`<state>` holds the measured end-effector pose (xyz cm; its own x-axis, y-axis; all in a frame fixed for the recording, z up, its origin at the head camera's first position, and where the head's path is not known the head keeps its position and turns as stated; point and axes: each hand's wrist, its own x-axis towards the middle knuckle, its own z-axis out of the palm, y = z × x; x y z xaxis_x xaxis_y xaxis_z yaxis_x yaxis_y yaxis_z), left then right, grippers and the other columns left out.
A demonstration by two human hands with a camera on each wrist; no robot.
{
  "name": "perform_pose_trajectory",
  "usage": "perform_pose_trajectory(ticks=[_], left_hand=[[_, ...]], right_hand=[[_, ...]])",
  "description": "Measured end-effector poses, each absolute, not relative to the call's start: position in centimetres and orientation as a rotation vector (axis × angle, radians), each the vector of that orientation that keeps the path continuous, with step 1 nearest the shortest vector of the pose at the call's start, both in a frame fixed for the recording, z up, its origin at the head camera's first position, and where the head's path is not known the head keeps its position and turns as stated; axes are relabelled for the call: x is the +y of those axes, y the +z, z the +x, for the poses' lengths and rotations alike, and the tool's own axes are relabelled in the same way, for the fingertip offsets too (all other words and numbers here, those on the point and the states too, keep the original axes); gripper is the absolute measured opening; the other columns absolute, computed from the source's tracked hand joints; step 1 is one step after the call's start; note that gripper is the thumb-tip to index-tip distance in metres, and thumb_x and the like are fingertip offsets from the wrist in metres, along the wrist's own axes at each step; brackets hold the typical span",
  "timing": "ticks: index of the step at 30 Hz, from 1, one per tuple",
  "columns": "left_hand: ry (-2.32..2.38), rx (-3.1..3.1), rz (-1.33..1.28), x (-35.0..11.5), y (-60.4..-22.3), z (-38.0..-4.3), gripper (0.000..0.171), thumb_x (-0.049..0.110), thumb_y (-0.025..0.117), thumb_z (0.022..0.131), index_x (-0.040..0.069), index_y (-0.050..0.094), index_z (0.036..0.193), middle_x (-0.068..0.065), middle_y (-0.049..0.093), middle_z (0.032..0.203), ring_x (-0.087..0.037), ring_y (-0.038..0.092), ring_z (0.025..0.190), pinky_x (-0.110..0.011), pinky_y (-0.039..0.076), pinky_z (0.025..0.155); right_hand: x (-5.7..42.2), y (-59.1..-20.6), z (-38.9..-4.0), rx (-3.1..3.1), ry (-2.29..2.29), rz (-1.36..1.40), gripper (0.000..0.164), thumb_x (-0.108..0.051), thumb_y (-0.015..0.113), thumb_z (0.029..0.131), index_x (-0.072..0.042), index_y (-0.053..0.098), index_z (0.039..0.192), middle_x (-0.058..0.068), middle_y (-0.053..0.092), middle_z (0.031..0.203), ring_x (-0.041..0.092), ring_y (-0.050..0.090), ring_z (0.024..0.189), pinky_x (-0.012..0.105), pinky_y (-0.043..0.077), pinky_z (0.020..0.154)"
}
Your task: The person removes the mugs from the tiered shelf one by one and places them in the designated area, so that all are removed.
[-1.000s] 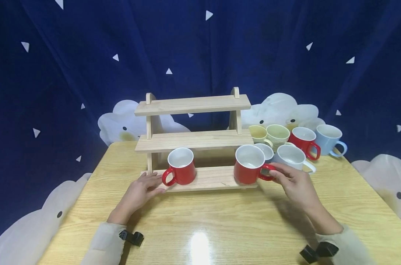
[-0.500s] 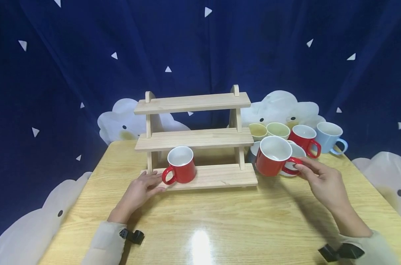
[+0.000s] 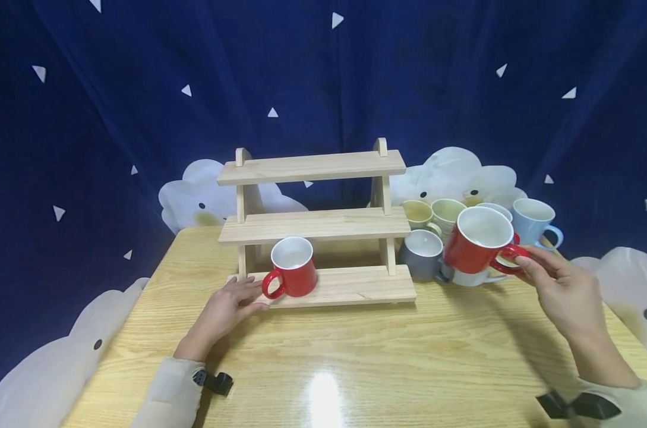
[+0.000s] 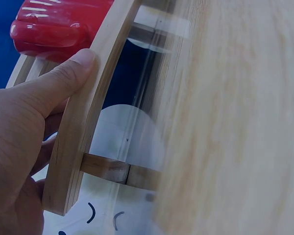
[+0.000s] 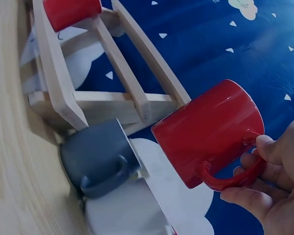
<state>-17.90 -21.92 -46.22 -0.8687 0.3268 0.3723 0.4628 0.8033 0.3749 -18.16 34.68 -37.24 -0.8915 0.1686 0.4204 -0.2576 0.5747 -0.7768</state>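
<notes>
My right hand (image 3: 571, 297) pinches the handle of a red mug (image 3: 470, 252) with a white inside. It holds the mug in the air over the mugs at the right, in front of a white mug (image 3: 470, 279) that it partly hides. On the left, my left hand (image 3: 224, 312) grips the end of the bottom board of a three-tier wooden shelf (image 3: 355, 285), thumb on the front edge in the left wrist view and fingers behind. Beside its fingertips, another red mug (image 3: 300, 281) stands on that board, handle towards the front left.
Right of the shelf stand a grey mug (image 3: 422, 261), a yellow cup (image 3: 416, 213), a pale green cup (image 3: 448, 210) and a light blue mug (image 3: 532, 224). Another mug's rim (image 3: 499, 208) shows behind the held one. A dark blue curtain (image 3: 312, 71) hangs behind the table (image 3: 280, 368).
My right hand has lifted the red mug off the right end of the bottom board and carried it right, over the other mugs. My left hand and the other red mug have stayed put.
</notes>
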Motion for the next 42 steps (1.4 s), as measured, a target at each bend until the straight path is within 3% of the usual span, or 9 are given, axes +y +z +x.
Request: perform_pose_trajectory(ticks=[11, 23, 34, 42], left_hand=[[-0.677, -2.711, -0.593, -22.0, -46.3, -17.9, 0.047, 0.037, 0.081, 0.079, 0.013, 0.072, 0.119, -0.006, 0.069, 0.119, -0.030, 0.056, 0.124, -0.054, 0.029, 0.113], [-0.681, -2.733, -0.579, -22.0, -46.3, -17.9, 0.047, 0.038, 0.080, 0.080, 0.014, 0.072, 0.120, -0.005, 0.068, 0.121, -0.028, 0.054, 0.126, -0.052, 0.027, 0.115], [-0.670, -2.722, -0.572, -22.0, -46.2, -17.9, 0.050, 0.040, 0.080, 0.079, 0.013, 0.072, 0.119, -0.006, 0.069, 0.119, -0.030, 0.055, 0.125, -0.053, 0.030, 0.114], [-0.655, -2.691, -0.606, -22.0, -46.4, -17.9, 0.047, 0.039, 0.080, 0.080, 0.013, 0.073, 0.119, -0.006, 0.069, 0.119, -0.030, 0.056, 0.124, -0.055, 0.030, 0.112]], right_hand=[[37.0, -37.4, -18.8, -2.262, 1.420, -0.014, 0.038, -0.011, 0.065, 0.095, 0.010, 0.060, 0.126, -0.033, 0.062, 0.094, -0.015, 0.062, 0.081, 0.007, 0.051, 0.068], [38.8, -38.0, -19.7, -2.110, 1.578, -0.181, 0.034, -0.010, 0.065, 0.094, 0.000, 0.063, 0.126, -0.025, 0.065, 0.090, -0.010, 0.064, 0.079, 0.009, 0.052, 0.069], [41.3, -38.5, -20.6, -2.149, 1.524, -0.155, 0.022, -0.009, 0.063, 0.095, -0.016, 0.069, 0.115, -0.034, 0.063, 0.084, -0.016, 0.061, 0.074, 0.005, 0.050, 0.064], [43.0, -39.2, -21.0, -2.107, 1.659, -0.113, 0.030, -0.003, 0.058, 0.097, -0.031, 0.067, 0.100, -0.030, 0.064, 0.083, -0.014, 0.061, 0.074, 0.005, 0.051, 0.063]])
